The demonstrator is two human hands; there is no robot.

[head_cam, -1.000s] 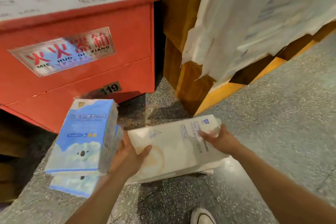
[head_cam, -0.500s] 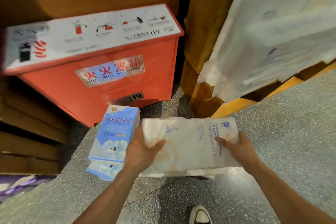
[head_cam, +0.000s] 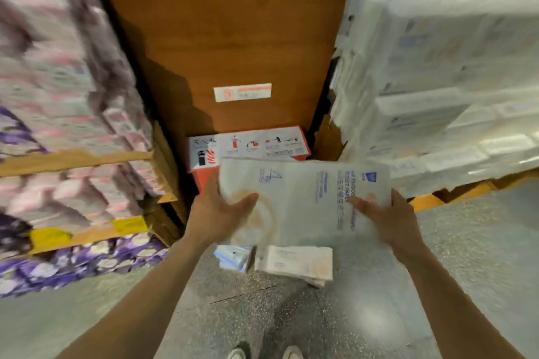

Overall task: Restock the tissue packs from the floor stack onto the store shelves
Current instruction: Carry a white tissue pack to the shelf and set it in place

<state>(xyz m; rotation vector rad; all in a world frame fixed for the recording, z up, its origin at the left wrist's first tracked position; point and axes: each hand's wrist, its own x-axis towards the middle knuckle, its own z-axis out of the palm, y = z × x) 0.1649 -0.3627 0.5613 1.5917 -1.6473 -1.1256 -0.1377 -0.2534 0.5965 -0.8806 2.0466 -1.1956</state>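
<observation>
Now the left hand (head_cam: 221, 213) and right hand (head_cam: 389, 223) grip the tissue pack (head_cam: 303, 195) at both ends, thumbs on top; carry it level to the white packs (head_cam: 437, 73) beyond the right fingers.

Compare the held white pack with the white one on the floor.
The held pack is in the air, gripped at its ends by left hand and right hand; the floor pack lies untouched. The held pack shows blue print; the floor pack's looks faint. Both white, tan-ringed.

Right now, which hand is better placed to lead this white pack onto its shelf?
Probably the right hand: it holds the white pack at the end nearest the matching shelves; the left hand holds the far end.
</observation>
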